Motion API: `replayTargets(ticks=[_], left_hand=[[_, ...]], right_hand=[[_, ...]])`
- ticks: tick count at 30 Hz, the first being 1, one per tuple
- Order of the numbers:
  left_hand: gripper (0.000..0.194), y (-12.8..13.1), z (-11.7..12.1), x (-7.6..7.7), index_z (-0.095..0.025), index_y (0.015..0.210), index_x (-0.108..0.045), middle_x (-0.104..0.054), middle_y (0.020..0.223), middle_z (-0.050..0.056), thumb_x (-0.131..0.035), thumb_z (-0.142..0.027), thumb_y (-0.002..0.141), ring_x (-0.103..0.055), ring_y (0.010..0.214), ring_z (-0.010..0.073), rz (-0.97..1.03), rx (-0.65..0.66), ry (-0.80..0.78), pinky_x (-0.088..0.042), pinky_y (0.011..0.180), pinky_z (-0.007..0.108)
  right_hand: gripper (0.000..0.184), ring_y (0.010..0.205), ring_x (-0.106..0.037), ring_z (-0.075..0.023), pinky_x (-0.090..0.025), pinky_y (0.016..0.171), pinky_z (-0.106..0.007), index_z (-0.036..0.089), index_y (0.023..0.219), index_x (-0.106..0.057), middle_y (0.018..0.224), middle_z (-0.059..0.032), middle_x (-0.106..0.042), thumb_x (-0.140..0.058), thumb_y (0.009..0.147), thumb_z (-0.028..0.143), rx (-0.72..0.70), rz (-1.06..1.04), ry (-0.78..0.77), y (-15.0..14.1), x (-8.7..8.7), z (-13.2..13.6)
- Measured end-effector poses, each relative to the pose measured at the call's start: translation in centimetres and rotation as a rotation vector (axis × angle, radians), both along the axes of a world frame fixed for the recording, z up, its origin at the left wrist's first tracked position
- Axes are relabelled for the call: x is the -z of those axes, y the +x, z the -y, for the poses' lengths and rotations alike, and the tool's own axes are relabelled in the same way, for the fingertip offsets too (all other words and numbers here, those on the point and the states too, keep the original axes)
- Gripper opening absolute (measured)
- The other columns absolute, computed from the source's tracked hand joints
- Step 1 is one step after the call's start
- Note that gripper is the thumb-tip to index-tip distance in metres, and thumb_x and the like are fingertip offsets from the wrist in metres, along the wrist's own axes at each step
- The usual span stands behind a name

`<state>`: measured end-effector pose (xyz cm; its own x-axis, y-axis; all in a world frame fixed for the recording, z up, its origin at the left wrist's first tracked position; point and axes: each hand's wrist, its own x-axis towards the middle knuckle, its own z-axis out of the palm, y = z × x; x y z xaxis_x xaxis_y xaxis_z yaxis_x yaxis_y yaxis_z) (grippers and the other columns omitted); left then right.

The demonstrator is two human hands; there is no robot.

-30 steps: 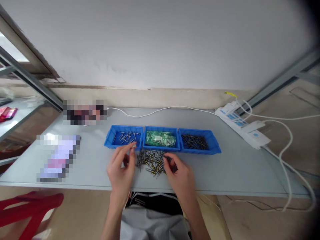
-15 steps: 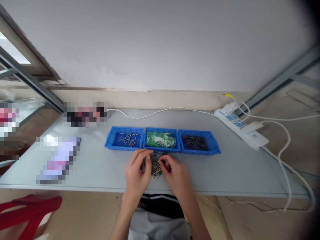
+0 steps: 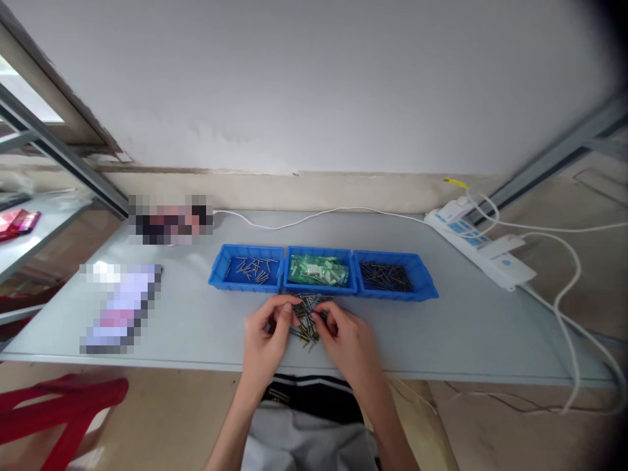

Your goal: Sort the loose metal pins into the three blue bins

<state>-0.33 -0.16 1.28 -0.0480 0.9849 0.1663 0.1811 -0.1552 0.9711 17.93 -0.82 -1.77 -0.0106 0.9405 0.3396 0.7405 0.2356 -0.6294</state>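
A loose pile of mixed screws or nails, some dark, some silvery and some brass-coloured, lies on the grey table in front of the blue trays. My left hand is at the pile's left side, thumb and index finger curled towards each other. My right hand reaches in from the right, its thumb and fingers pinched at the pile's edge. What either hand holds, if anything, is too small to make out. Just behind stand a left tray of thin silvery pins, a middle tray with green-tinted packets, and a right tray of dark screws or nails.
A white power strip with several cables sits at the table's right. A white cord runs along the back. Two blurred-out items lie at the left. Below the left front edge is a red stool. Metal posts flank the table.
The whole view has shifted slightly. My left thumb and index finger have moved a little at the pile; my right hand keeps its pinch in nearly the same place.
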Motion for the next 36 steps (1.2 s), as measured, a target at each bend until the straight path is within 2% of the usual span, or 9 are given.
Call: replayTargets(ticks=[5,9,11,15,20,27,32,36], left_hand=[[0.022,0.5,-0.2,0.0,-0.02,0.106,-0.081,-0.072,0.075,0.0,-0.062,-0.031,0.106,-0.058,0.06,0.0126,-0.107,0.055,0.043,-0.045,0.061,0.023],[0.02,0.6,-0.4,0.1,-0.021,0.116,-0.078,-0.076,0.105,0.006,-0.064,-0.023,0.103,-0.055,0.061,0.0102,-0.178,0.174,0.129,-0.045,0.059,0.023],[0.018,0.6,-0.5,0.1,-0.021,0.114,-0.077,-0.076,0.112,0.008,-0.065,-0.021,0.101,-0.056,0.063,0.0102,-0.175,0.217,0.151,-0.046,0.059,0.023],[0.009,0.7,-0.6,0.0,-0.02,0.102,-0.074,-0.076,0.104,0.007,-0.066,-0.018,0.099,-0.059,0.066,0.0116,-0.155,0.207,0.189,-0.049,0.063,0.023],[0.011,0.8,-0.5,0.0,-0.02,0.104,-0.076,-0.076,0.101,0.005,-0.067,-0.016,0.098,-0.059,0.066,0.0114,-0.147,0.206,0.206,-0.049,0.063,0.023],[0.01,0.8,-0.4,0.1,-0.02,0.1,-0.075,-0.073,0.085,0.002,-0.066,-0.022,0.099,-0.056,0.063,0.0121,-0.169,0.176,0.121,-0.045,0.06,0.023],[0.009,0.6,-0.4,0.3,-0.02,0.101,-0.075,-0.061,0.066,-0.003,-0.068,-0.022,0.096,-0.054,0.059,0.0122,-0.192,0.161,0.078,-0.042,0.057,0.022],[0.008,0.7,-0.4,0.2,-0.02,0.097,-0.074,-0.064,0.07,-0.002,-0.067,-0.02,0.094,-0.055,0.06,0.0119,-0.183,0.166,0.085,-0.042,0.058,0.022]], right_hand=[[0.013,0.06,-0.057,-0.0141,-0.045,0.059,-0.025,0.024,0.103,-0.074,0.073,0.0031,-0.064,-0.065,0.104,0.033,-0.047,-0.284,-0.042,0.1,-1.4,0.3],[0.014,0.066,-0.057,-0.0141,-0.045,0.058,-0.024,0.025,0.101,-0.077,0.079,0.0015,-0.061,-0.066,0.105,0.033,-0.132,-0.516,-0.005,-0.5,-2.8,0.4],[0.016,0.067,-0.057,-0.014,-0.044,0.057,-0.024,0.025,0.101,-0.078,0.083,0.0005,-0.061,-0.066,0.105,0.033,-0.169,-0.581,0.001,-1.0,-3.0,0.4],[0.015,0.07,-0.059,-0.0137,-0.045,0.058,-0.024,0.026,0.103,-0.081,0.088,-0.0009,-0.063,-0.068,0.105,0.031,-0.217,-0.632,-0.026,-1.5,-2.8,0.5],[0.014,0.066,-0.056,-0.0128,-0.044,0.057,-0.023,0.026,0.104,-0.081,0.082,0.0008,-0.063,-0.068,0.105,0.029,-0.184,-0.659,0.012,-1.3,-2.4,0.6],[0.015,0.066,-0.059,-0.0139,-0.045,0.059,-0.025,0.025,0.101,-0.081,0.079,0.0003,-0.066,-0.068,0.105,0.029,-0.152,-0.624,0.011,-1.4,-2.4,0.4],[0.017,0.068,-0.063,-0.0155,-0.049,0.06,-0.026,0.024,0.1,-0.083,0.08,-0.0015,-0.071,-0.068,0.105,0.032,-0.155,-0.597,0.01,-1.3,-2.5,0.3],[0.019,0.066,-0.063,-0.0152,-0.048,0.058,-0.026,0.024,0.101,-0.084,0.079,-0.0017,-0.071,-0.068,0.105,0.033,-0.165,-0.587,0.011,-1.2,-2.6,0.3]])
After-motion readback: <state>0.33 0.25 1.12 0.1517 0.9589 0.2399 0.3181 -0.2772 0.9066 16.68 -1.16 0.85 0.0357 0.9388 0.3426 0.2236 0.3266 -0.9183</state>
